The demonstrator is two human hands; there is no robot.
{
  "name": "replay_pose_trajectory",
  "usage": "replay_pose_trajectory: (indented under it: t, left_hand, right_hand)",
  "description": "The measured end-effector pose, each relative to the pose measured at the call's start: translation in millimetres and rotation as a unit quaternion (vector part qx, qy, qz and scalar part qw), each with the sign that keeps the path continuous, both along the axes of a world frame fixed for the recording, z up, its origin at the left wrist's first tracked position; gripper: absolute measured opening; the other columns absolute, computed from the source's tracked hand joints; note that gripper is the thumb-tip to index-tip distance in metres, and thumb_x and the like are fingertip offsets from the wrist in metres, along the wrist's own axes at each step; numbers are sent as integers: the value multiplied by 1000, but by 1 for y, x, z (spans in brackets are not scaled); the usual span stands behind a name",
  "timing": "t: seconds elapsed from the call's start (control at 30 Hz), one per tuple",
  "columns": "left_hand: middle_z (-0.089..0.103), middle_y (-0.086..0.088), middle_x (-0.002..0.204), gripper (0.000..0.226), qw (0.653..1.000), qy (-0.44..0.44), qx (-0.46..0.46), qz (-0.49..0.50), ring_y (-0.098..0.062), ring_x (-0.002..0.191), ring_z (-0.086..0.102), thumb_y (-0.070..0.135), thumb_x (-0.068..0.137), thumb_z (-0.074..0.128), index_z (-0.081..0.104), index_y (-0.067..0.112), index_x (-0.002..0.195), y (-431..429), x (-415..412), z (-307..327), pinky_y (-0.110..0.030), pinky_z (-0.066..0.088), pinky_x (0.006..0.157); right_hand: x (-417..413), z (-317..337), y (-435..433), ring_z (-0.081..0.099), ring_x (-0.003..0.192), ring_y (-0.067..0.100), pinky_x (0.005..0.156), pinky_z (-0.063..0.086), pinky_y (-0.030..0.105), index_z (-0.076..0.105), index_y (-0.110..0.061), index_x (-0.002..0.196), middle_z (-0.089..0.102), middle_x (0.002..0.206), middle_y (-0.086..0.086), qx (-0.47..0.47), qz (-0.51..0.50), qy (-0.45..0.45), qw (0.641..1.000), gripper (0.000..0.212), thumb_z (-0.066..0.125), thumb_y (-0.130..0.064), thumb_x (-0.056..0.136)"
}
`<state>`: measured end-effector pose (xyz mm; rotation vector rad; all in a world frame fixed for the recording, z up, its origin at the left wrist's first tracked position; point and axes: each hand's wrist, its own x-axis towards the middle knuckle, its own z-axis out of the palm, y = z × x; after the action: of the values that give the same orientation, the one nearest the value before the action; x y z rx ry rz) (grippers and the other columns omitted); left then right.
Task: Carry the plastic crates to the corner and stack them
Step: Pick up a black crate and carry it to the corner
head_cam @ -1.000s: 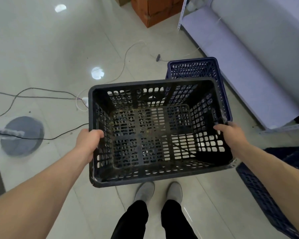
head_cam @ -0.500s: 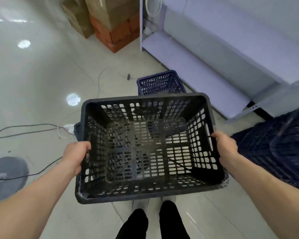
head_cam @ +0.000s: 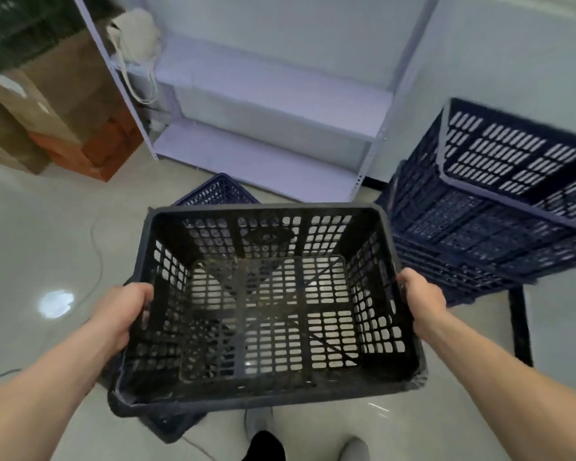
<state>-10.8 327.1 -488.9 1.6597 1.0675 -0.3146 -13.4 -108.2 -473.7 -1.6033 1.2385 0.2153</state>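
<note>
Black plastic crate: held clear of the floor at 12 o'clock, mouth up, long axis running 9 to 3. Left hand grips the 9 o'clock end wall and right hand the 3 o'clock end wall, so the hands are well apart. Stack of blue crates: stands at 2 o'clock, just beside the held crate and nearer the right hand. Assessment: the next move calls for a swing toward 2 o'clock and a lift above the stack's rim.

Left grip, right grip clench (arms extended).
</note>
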Motion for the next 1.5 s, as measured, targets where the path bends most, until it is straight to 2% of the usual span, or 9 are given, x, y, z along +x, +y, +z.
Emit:
replay_pose_trajectory:
  t: [0.13, 0.43, 0.6, 0.7, 0.8, 0.9, 1.07, 1.23, 1.5]
  left_hand:
    - [46, -10, 55, 5, 998, 7, -6, -59, -24, 53, 43, 8, 71, 53, 50, 9, 67, -48, 7, 10, -32, 35, 56]
    - [56, -18, 70, 20, 984, 2, 6, -179, -29, 59, 52, 8, 69, 56, 60, -2, 85, -207, -12, 29, -36, 42, 59]
    - [64, -20, 79, 31, 971, 6, 2, -238, -36, 74, 62, 12, 64, 59, 67, -2, 91, -305, -44, 36, -48, 53, 72]
    - [63, -20, 75, 35, 961, 1, -10, -277, -34, 71, 61, 15, 60, 60, 68, -4, 89, -361, -60, 35, -46, 51, 69]
    - [62, -23, 74, 32, 951, 0, -18, -309, -34, 69, 59, 11, 63, 59, 66, -7, 89, -415, -76, 38, -45, 50, 65]
    - [59, -22, 72, 23, 939, 10, -19, -343, -33, 63, 59, 4, 71, 56, 63, -6, 90, -465, -90, 37, -40, 51, 59]
    - [59, -14, 57, 16, 909, 36, -22, -414, -28, 48, 56, 3, 81, 54, 58, -3, 95, -542, -106, 22, -30, 46, 46]
    - [63, -13, 61, 13, 861, 91, -28, -500, -32, 65, 62, 4, 82, 52, 58, 0, 93, -608, -115, -6, -37, 49, 61]
    - [64, -14, 78, 28, 785, 145, -3, -602, -29, 70, 62, 8, 84, 52, 59, 4, 111, -693, -135, -68, -33, 47, 56]
  right_hand:
    - [-42, -4, -59, 73, 88, 39, 91, 59, 58, 71, -6, 98, 76, 97, 16, 28, -50, -6, 998, 49, 64, -46, 70]
    - [-175, 19, -187, 71, 92, 36, 95, 57, 57, 76, -10, 92, 74, 86, 13, 12, -138, -81, 987, 32, 60, -38, 90]
    - [-269, -82, -329, 75, 90, 39, 90, 58, 64, 80, -14, 92, 79, 93, 15, 37, -219, -92, 971, 62, 63, -62, 57]
    - [-317, -60, -352, 72, 89, 38, 92, 57, 59, 77, -15, 86, 78, 94, 17, 47, -245, -102, 963, 53, 60, -62, 71]
    - [-338, 3, -342, 68, 77, 35, 76, 58, 47, 72, -10, 87, 73, 75, 15, 27, -278, -90, 956, 36, 49, -36, 99]
    - [-377, -9, -370, 66, 68, 34, 53, 57, 36, 71, -13, 82, 73, 70, 13, 31, -313, -86, 945, 34, 54, -39, 94]
    - [-457, -73, -413, 72, 93, 43, 94, 55, 66, 78, -12, 90, 77, 91, 19, 19, -379, -60, 923, 45, 63, -52, 76]
    - [-479, -48, -400, 73, 93, 40, 94, 56, 58, 72, -5, 105, 76, 94, 21, 24, -442, -27, 896, 38, 57, -38, 97]
    - [-531, -118, -400, 71, 83, 34, 87, 59, 51, 69, -5, 104, 73, 93, 18, 43, -531, -27, 846, 26, 60, -28, 94]
